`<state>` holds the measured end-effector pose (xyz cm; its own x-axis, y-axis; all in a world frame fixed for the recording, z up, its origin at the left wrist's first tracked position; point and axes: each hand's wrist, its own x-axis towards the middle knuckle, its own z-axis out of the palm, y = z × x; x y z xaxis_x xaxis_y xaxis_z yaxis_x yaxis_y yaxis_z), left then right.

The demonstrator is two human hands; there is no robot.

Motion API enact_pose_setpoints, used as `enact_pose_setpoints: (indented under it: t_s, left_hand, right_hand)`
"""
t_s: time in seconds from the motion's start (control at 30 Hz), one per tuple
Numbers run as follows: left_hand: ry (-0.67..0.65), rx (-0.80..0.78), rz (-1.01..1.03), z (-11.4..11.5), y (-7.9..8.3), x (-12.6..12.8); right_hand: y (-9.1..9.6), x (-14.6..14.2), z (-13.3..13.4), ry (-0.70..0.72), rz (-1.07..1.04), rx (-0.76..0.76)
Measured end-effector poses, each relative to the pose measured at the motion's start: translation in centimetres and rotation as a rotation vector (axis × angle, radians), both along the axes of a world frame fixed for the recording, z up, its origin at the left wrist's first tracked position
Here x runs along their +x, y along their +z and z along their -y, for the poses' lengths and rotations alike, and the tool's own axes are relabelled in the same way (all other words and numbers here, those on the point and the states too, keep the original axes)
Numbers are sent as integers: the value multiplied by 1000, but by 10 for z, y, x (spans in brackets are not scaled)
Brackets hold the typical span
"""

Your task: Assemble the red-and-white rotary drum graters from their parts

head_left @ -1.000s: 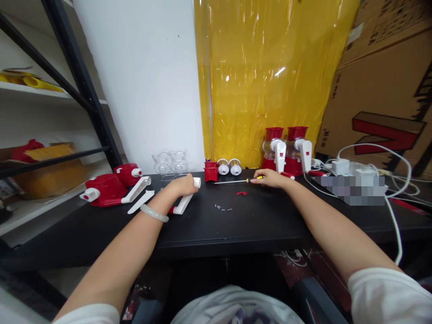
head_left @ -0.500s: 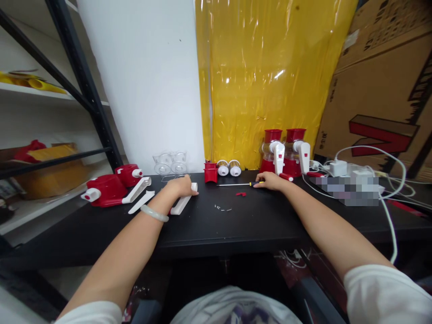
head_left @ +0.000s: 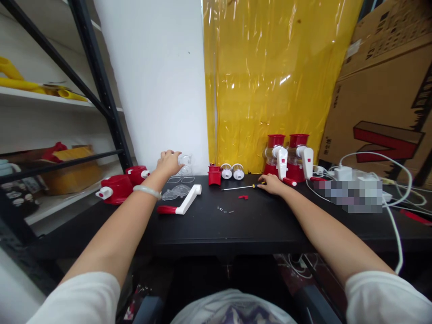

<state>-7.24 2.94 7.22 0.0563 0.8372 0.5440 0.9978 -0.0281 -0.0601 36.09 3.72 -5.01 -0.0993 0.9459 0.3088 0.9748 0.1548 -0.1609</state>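
Observation:
My left hand [head_left: 169, 163], a pale bangle on its wrist, is raised at the clear plastic parts [head_left: 186, 164] by the wall. Its thumb and fingers are apart, and the hand partly hides those parts. In front of it lies a white crank handle [head_left: 189, 200] with a red grip. My right hand [head_left: 270, 184] rests on the table, fingers closed around the handle of a screwdriver [head_left: 240, 187], whose shaft points left. A small red piece [head_left: 243, 197] and several tiny screws [head_left: 221, 209] lie between my hands.
Red parts [head_left: 116, 189] stand at the left. A red housing [head_left: 214, 175] and two metal drums [head_left: 232, 171] are at the back. Two assembled red-and-white crank graters [head_left: 276, 155] stand at the right, near white cables [head_left: 371, 155] and a large carton [head_left: 378, 90].
My left hand has let go of the white crank handle, which now lies on the table, and moved back to the clear parts. My right hand stays on the screwdriver.

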Motion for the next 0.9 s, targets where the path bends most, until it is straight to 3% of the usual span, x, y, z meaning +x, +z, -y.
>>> enact_pose_setpoints:
  t_s: [0.2, 0.43, 0.57, 0.73, 0.8, 0.9]
  left_hand:
    - [-79, -130, -55, -38, -2, -1]
    - [-154, -113, -110, -37, 2, 5]
    - [-227, -33, -131, -20, 24, 17]
    - [-395, 44, -42, 30, 63, 47]
    - [-467, -10, -35, 52, 67, 62]
    - [-556, -95, -52, 76, 57, 82]
  right_hand:
    - [1, 1, 1, 14, 10, -31]
    - [5, -7, 10, 27, -7, -105]
    - [5, -8, 11, 27, -16, -119]
    - [3, -5, 7, 48, -9, -100]
    - [2, -4, 5, 53, 1, -95]
    - [1, -4, 4, 50, 20, -76]
